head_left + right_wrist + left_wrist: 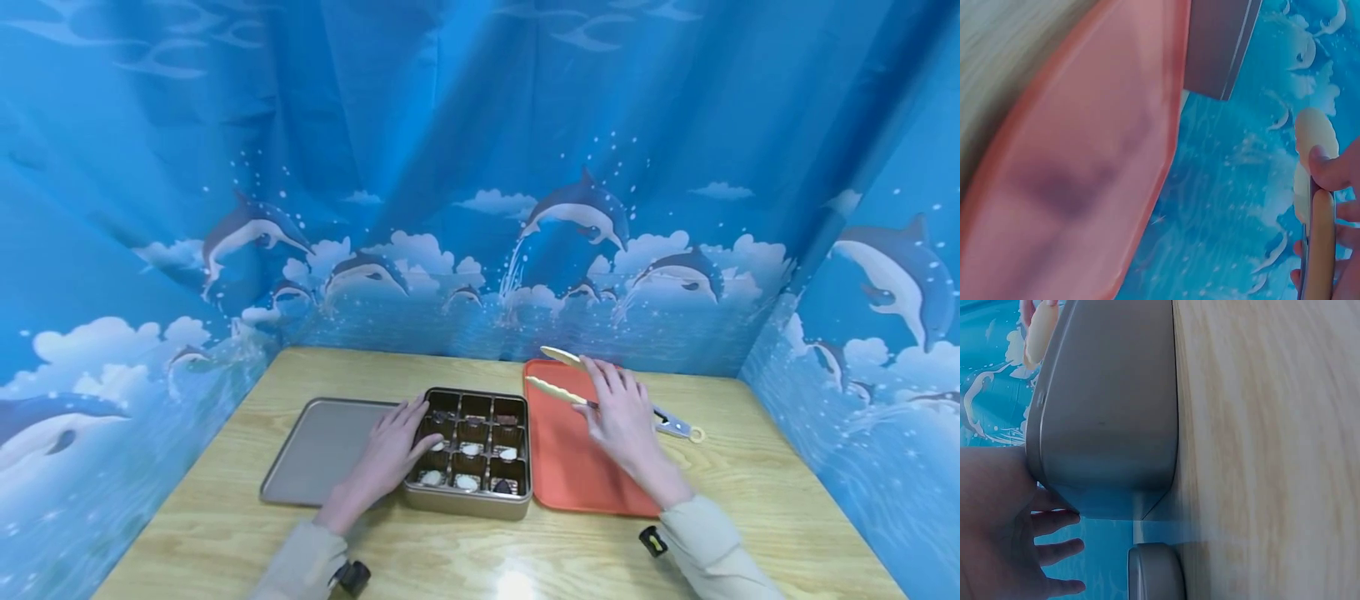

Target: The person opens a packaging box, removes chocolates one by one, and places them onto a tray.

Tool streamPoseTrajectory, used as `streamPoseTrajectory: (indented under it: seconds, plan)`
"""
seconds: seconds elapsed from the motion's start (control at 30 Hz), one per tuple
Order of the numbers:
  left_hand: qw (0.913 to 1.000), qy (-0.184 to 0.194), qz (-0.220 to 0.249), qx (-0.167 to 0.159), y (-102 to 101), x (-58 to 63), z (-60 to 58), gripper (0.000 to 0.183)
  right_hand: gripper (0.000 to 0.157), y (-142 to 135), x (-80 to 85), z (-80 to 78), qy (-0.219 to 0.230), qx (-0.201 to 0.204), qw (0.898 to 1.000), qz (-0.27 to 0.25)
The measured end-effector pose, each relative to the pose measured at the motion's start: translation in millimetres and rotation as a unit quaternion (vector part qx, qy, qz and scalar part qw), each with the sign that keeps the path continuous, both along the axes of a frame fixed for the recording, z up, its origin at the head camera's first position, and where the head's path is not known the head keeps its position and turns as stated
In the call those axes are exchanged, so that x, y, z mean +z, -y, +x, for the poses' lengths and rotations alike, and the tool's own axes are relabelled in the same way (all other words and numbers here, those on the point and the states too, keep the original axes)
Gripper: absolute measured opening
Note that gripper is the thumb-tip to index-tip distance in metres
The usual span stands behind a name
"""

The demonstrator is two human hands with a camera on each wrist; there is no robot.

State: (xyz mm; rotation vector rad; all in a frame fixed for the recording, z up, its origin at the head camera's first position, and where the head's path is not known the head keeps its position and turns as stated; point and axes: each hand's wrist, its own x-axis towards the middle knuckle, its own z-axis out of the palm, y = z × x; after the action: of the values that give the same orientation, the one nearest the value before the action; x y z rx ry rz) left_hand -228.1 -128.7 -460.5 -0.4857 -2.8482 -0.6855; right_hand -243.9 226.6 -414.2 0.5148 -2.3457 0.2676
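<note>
A metal tin [465, 502] with a divided dark insert stands at the middle of the table. White pieces [467, 482] lie in its middle row and in two front compartments; dark pieces [507, 420] sit in the back row and at front right. My left hand [388, 448] rests against the tin's left rim, its fingers extended; the left wrist view shows the fingers [1060, 549] spread beyond the wall. Above the red tray, my right hand [624, 417] grips tongs [553, 389] with cream-coloured tips, spread apart and pointing left. Nothing is between the tips.
The red tray [577, 475] lies right of the tin, close beside it. At the left is a flat grey tray [322, 454], partly behind my left hand. A blue dolphin-printed curtain [480, 208] surrounds the wooden table [442, 558] at back and sides.
</note>
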Motion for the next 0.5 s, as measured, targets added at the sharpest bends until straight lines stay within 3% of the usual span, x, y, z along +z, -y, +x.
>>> streamPoseTrajectory:
  seconds: [0.27,0.5]
  plan:
    - [1.0000,0.004,-0.002,-0.002,0.5,0.2,2.2,0.070,0.067,29.9,10.9,-3.7,-0.001,0.046,0.998,0.049]
    - [0.9998,0.011,-0.014,-0.009,4.6,-0.1,3.1,0.074,0.068,47.9,19.1,-9.5,0.011,0.052,0.994,0.090]
